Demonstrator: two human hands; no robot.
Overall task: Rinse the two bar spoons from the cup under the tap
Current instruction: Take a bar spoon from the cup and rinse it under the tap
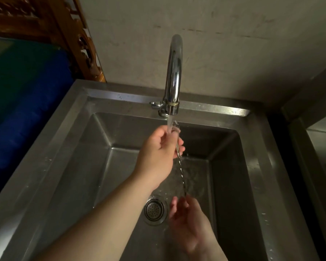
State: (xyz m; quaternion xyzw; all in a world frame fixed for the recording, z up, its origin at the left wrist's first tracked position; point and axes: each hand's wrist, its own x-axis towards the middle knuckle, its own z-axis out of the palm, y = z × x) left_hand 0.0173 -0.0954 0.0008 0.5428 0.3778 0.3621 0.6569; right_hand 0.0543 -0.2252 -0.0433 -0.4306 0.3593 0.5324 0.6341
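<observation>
Over a steel sink (68, 147), the chrome tap (174, 72) runs; left hand (158, 153) and right hand (188, 219) each pinch 1 twisted metal bar spoon (181, 172).

Your left hand (155, 153) and right hand (189, 221) are bare, with no rings, watch or gloves, and both forearms show no sleeves.

A steel sink (105, 127) with a drain strainer (154, 210).
</observation>
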